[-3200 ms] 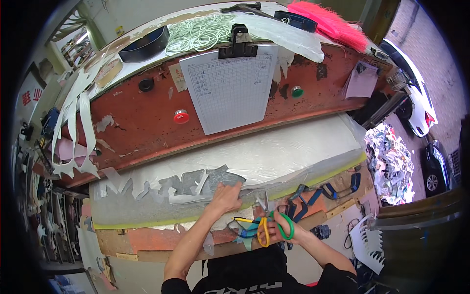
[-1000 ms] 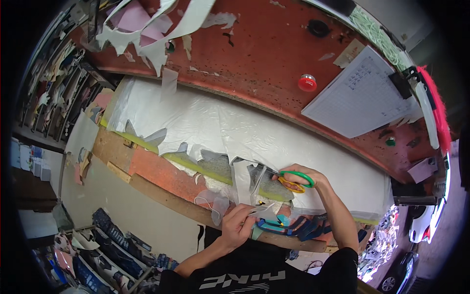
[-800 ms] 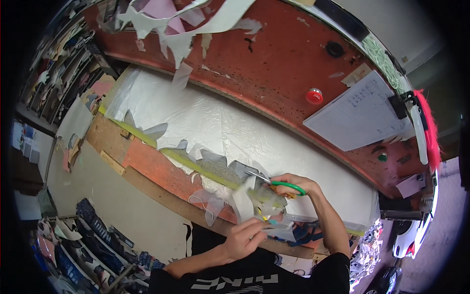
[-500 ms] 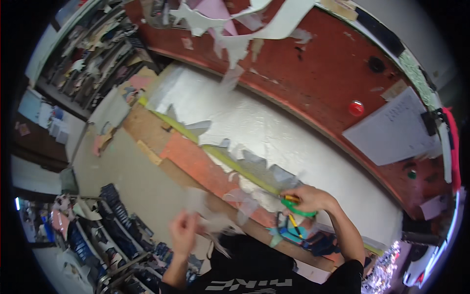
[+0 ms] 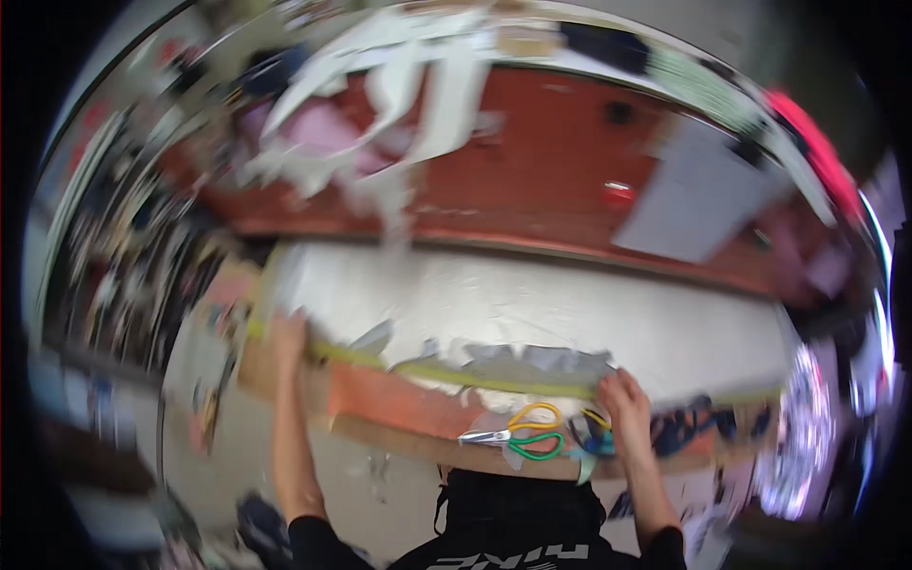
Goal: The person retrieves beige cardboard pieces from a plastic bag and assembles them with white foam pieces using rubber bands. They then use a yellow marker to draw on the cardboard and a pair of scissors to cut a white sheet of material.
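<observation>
**Both hands drop to the sheet's front edge; scissors set down**

Seen from the head cam, w/ heavy motion blur: the yellow-and-green-handled scissors (image 5: 518, 434), which half a sec ago sat in the right hand's grip, now lie flat and unheld on the bench front edge (image 5: 399, 404), blades pointing to the person's left. The left hand (image 5: 288, 337), which half a sec ago hung low off the bench w/ a pale scrap, has gone out to the far left end of the white sheet stack (image 5: 532, 309) and rests at its front edge. The right hand (image 5: 622, 399) has shifted to the sheet's front edge just right of the scissors, near the jagged cut-out gaps. Judged from that, cutting is paused and the hands look placed to shift or straighten the sheet, one at each end.

Fingers: the right hand's are curled down over the sheet edge, touching it; whether they pinch it or just press, can't tell. The left hand is too blurred to read — it seems laid flat on the edge, fingers extended, but grip unclear.

Behind the sheet runs a red-brown panel (image 5: 532, 161) w/ a red button (image 5: 617, 193), a clipped white paper (image 5: 698, 195) and white strips (image 5: 418, 104) draped over the top.
</observation>
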The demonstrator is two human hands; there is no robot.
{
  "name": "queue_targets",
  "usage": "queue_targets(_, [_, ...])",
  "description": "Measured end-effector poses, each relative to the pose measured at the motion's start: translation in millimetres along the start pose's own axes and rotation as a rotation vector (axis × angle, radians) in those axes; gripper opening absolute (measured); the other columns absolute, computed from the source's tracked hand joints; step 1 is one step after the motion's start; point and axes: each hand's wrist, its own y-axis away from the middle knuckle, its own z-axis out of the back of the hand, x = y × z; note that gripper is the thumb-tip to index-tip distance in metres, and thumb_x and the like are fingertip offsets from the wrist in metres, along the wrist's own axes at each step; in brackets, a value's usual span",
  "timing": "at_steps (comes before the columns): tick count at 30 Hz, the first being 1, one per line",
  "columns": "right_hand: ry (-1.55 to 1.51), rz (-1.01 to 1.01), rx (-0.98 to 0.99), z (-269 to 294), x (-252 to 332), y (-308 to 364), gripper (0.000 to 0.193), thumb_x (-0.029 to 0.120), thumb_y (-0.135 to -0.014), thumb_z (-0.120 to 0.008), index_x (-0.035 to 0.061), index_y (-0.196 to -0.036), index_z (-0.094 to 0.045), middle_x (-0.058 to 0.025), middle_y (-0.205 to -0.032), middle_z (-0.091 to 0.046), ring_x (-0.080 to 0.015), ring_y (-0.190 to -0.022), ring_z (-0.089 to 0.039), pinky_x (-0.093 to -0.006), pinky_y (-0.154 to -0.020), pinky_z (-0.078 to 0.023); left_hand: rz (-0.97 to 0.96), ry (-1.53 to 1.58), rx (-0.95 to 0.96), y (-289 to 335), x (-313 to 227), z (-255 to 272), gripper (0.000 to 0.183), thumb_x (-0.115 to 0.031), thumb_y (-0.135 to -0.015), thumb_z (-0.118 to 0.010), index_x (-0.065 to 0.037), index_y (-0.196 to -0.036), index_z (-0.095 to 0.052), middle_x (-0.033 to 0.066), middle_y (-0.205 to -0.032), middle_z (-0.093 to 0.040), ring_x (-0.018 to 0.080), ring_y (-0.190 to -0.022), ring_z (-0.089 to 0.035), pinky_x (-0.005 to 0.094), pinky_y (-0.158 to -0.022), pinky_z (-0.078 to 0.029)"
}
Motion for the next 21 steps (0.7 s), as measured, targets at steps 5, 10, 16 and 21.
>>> queue_targets(5, [-0.494,0.019,-0.370,63.4,13.4,-26.8,0.011,0.008,-0.091,-0.058,0.0112,-0.091,-0.048,0.0009,-0.079,-0.047,-0.0121,-0.075,-0.051,-0.0270,-0.072,-0.047,-0.215,-0.492,0.389,-118.7,73.2,-69.2,0.059,-0.036,-0.091,-0.064,-0.001,-0.136,-0.050,0.0250,-0.118,-0.060,0.0331,-0.106,-0.057,0.0451,-0.090,-0.045])
queue_targets(10, [-0.477,0.111,-0.557,82.8,8.7,-44.1,0.022,0.009,-0.087,-0.065,0.0141,-0.083,-0.043,0.0051,-0.064,-0.034,-0.0074,-0.055,-0.036,-0.0241,-0.051,-0.031,0.194,0.526,0.480,-121.6,22.2,-58.3,0.050,-0.027,-0.093,-0.067,0.011,-0.124,-0.056,0.0158,-0.110,-0.066,0.0224,-0.089,-0.064,0.0381,-0.077,-0.052])
queue_targets(16, [-0.294,0.168,-0.651,33.0,-23.1,2.0,0.022,0.013,-0.088,-0.066,0.0088,-0.103,-0.051,0.0081,-0.060,-0.039,-0.0064,-0.047,-0.039,-0.0242,-0.041,-0.030,0.485,1.313,0.945,-72.1,-7.8,100.4,0.052,-0.025,-0.092,-0.068,0.003,-0.133,-0.053,0.0122,-0.126,-0.064,0.0272,-0.115,-0.060,0.0409,-0.102,-0.046])
queue_targets(21, [-0.469,0.024,-0.410,-8.7,-76.4,59.2,0.040,0.027,-0.090,-0.070,0.0106,-0.124,-0.057,-0.0060,-0.116,-0.063,-0.0208,-0.113,-0.059,-0.0416,-0.095,-0.048,0.523,1.454,0.532,26.4,29.1,202.2,0.051,-0.023,-0.090,-0.069,0.002,-0.131,-0.054,0.0120,-0.122,-0.065,0.0263,-0.112,-0.062,0.0385,-0.099,-0.049])
